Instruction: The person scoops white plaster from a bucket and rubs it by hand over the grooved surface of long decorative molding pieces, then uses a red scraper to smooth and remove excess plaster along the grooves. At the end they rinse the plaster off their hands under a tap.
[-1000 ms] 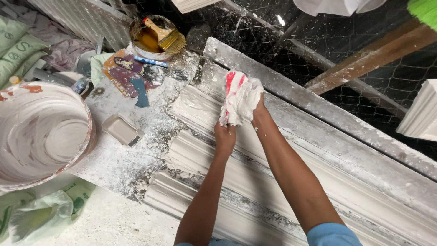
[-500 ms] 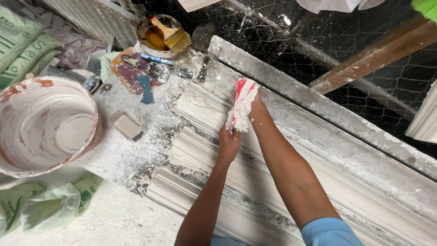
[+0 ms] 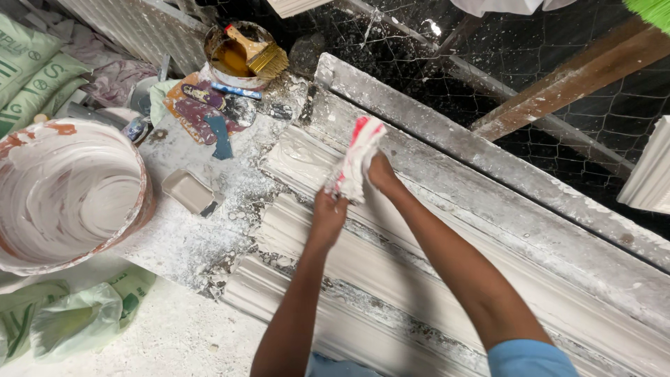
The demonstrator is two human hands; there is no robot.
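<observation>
1. We see both hands on a white cloth with red stripes (image 3: 354,166), which lies pressed on the long white plaster moulding (image 3: 419,279) near its far left end.
2. The right hand (image 3: 382,173) holds the upper part of the cloth; its fingers are closed around the fabric.
3. The left hand (image 3: 328,213) grips the lower end of the same cloth, fingers curled shut on it.
4. The moulding runs from the upper left to the lower right of the dusty white table (image 3: 188,244), and both forearms reach over it.
5. At the left edge of the table stands a large round bucket smeared with white plaster (image 3: 66,195).
6. Between the bucket and the moulding lies a small grey rectangular block (image 3: 188,192).
7. At the far edge we see a round tin with yellow liquid (image 3: 234,59) and a wooden paintbrush (image 3: 259,54) resting across it.
8. Green plastic sacks (image 3: 77,314) lie at the near left corner.
</observation>
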